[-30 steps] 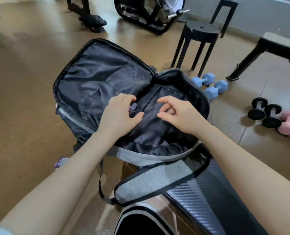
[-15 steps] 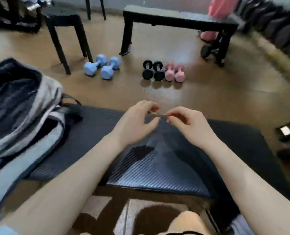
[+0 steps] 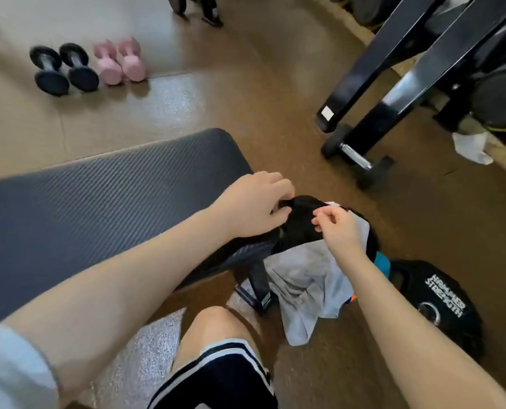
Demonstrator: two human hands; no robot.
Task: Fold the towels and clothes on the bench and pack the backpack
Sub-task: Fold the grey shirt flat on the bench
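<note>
At bench (image 3: 104, 199) end, black garment (image 3: 300, 222) is pinched by left hand (image 3: 253, 206) for lifting off grey towel (image 3: 308, 278); right hand (image 3: 339, 231) is curled, grasp unclear.

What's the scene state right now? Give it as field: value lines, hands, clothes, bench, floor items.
left hand: grips the black garment at the bench end
right hand: fingers curled at the same garment, grip unclear
grey cloth: hangs off the bench end, under the black garment
bench: dark ribbed pad, top bare in view
backpack: not in view
floor: black dumbbells, pink dumbbells, black weight plate
</note>
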